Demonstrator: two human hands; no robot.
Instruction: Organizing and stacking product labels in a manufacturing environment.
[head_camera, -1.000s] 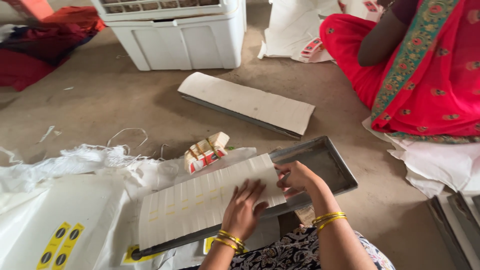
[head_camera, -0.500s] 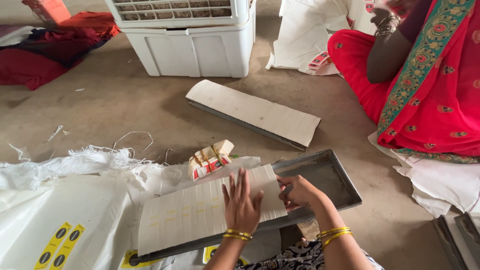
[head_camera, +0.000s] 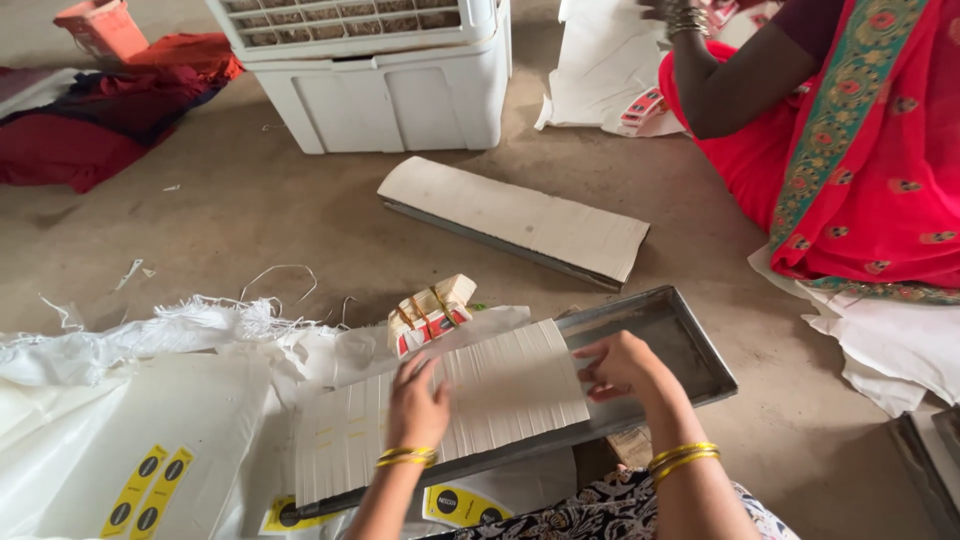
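Left hand (head_camera: 418, 402) flat and open on a fanned row of pale card sheets (head_camera: 440, 415), right hand (head_camera: 622, 365) loosely curled at the row's end.

Both hands bear on the sheets, which lie overlapped like shingles along a shallow grey metal tray (head_camera: 690, 345); neither closes fully on anything, the left pressing palm-down, the right with fingertips against the edge at 3 o'clock, apparently to keep the row squared. The tray's raised rim seems to serve as a straight guide. At 12 o'clock of the left hand sits a small banded bundle of printed boxes (head_camera: 432, 312) on crinkled white woven sacking (head_camera: 150, 350). Farther toward 12 o'clock, a card-covered second tray (head_camera: 515, 218) rests on the bare concrete floor (head_camera: 250, 215). A co-worker in red cloth (head_camera: 860, 150) sits at 2 o'clock.
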